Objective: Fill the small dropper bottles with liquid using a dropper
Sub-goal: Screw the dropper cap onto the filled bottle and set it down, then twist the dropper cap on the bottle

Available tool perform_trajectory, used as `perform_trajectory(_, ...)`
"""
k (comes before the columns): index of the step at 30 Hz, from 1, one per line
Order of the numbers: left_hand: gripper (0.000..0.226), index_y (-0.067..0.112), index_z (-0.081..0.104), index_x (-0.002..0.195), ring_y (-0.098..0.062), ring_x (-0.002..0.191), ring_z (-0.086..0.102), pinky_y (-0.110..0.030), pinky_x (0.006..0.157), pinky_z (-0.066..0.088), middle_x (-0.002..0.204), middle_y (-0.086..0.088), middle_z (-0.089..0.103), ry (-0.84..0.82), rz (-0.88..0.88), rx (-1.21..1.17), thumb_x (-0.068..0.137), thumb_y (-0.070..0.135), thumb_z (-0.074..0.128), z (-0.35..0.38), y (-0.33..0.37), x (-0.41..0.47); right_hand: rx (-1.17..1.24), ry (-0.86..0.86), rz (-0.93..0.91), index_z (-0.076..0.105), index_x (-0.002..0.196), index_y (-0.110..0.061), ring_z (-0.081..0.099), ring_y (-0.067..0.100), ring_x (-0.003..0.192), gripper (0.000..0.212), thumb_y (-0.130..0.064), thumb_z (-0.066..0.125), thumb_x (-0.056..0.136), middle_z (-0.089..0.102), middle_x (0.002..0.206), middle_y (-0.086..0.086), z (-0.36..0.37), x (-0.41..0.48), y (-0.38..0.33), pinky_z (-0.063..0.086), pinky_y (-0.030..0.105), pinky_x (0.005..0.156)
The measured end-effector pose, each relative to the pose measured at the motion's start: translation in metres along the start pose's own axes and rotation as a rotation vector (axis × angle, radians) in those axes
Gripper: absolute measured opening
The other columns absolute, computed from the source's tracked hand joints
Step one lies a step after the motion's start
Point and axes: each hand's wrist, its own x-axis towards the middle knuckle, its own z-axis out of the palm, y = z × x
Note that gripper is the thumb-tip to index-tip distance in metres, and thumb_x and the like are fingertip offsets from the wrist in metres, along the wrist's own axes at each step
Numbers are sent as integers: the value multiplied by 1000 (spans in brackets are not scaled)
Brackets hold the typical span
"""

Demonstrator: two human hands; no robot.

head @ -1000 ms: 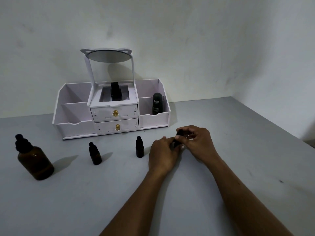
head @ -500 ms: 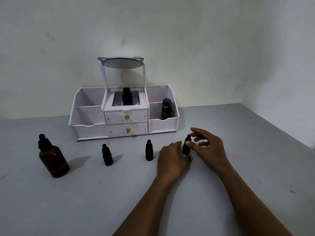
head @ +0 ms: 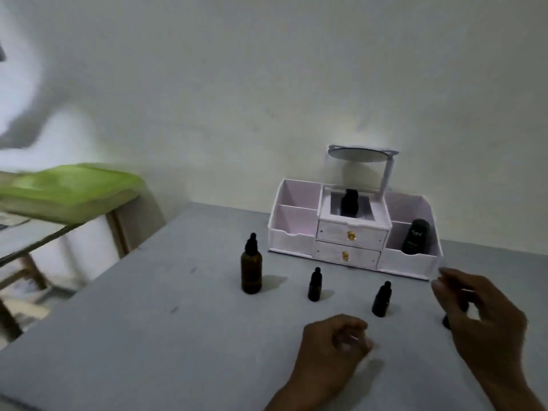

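Head view: small dropper bottles (head: 314,284) stand upright, caps up; both hands' (head: 332,351) grips empty, fingers apart.

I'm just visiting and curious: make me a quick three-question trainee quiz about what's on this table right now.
1. True or false: the large amber bottle stands upright on the grey table.
2. How many small dropper bottles stand in plain view between the amber bottle and the right hand? A) one B) two C) four
3. Fill in: the black tube stands in the organizer's ____ front compartment.

Key
1. True; its dropper cap is on.
2. B: the nearer-left small bottle and the middle small bottle. A third dark bottle is mostly hidden behind the right hand.
3. Right.

Neither the left hand nor the right holds anything.
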Motion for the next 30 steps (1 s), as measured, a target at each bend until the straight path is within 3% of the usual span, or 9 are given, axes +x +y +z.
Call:
perform_trajectory(4, 15, 36, 71, 94, 2, 87, 64, -11, 75, 50, 90, 29, 67, 251, 59, 22, 83, 26, 72, -67, -5, -4, 91, -195, -85, 70, 105, -12, 62, 0, 90, 30, -5, 77, 78, 69, 87, -1, 49, -6, -39, 47, 2, 74)
perform_trajectory(7, 19, 37, 70, 91, 0, 85, 65, -12, 71, 50, 87, 23, 70, 473, 102, 10, 82, 22, 74, -109, -13, 4, 156, -346, -132, 71, 102, -19, 64, 2, 89, 27, -9, 78, 78, 70, 89, -8, 87, -7, -68, 53, 9, 70)
perform_trajectory(11, 25, 38, 67, 93, 0, 80, 64, -12, 66, 51, 85, 19, 69, 638, 151, 80, 82, 17, 73, -150, -25, 23, 247, -515, -104, 70, 102, -30, 65, -4, 89, 32, -9, 80, 80, 69, 97, -14, 133, -6, -96, 50, 5, 72)
perform_trajectory(17, 39, 35, 62, 114, 3, 91, 60, -15, 70, 52, 106, 19, 64, 607, 105, 121, 79, 25, 76, -173, -44, 46, 208, -662, -54, 63, 120, -33, 63, -4, 93, 41, -25, 79, 83, 66, 107, -17, 189, 6, -119, 50, 8, 66)
perform_trajectory(22, 46, 31, 62, 120, 3, 97, 60, -15, 74, 54, 115, 17, 65, 524, 74, 103, 77, 26, 78, -171, -57, 56, 203, -736, -45, 65, 122, -32, 65, -1, 94, 42, -33, 79, 82, 68, 109, -17, 219, 12, -126, 50, 14, 73)
perform_trajectory(27, 49, 30, 62, 120, 4, 95, 61, -6, 72, 49, 109, 23, 63, 468, 84, 93, 75, 34, 80, -172, -56, 57, 193, -786, -84, 70, 113, -28, 64, -10, 90, 29, -23, 77, 85, 71, 102, -14, 230, 13, -129, 48, 4, 69)
perform_trajectory(30, 48, 28, 62, 121, 4, 94, 61, -8, 75, 50, 110, 18, 65, 467, 89, 81, 77, 33, 79, -173, -57, 57, 166, -835, -112, 69, 114, -30, 64, -8, 92, 30, -17, 74, 87, 71, 103, -16, 230, 18, -130, 47, 7, 70)
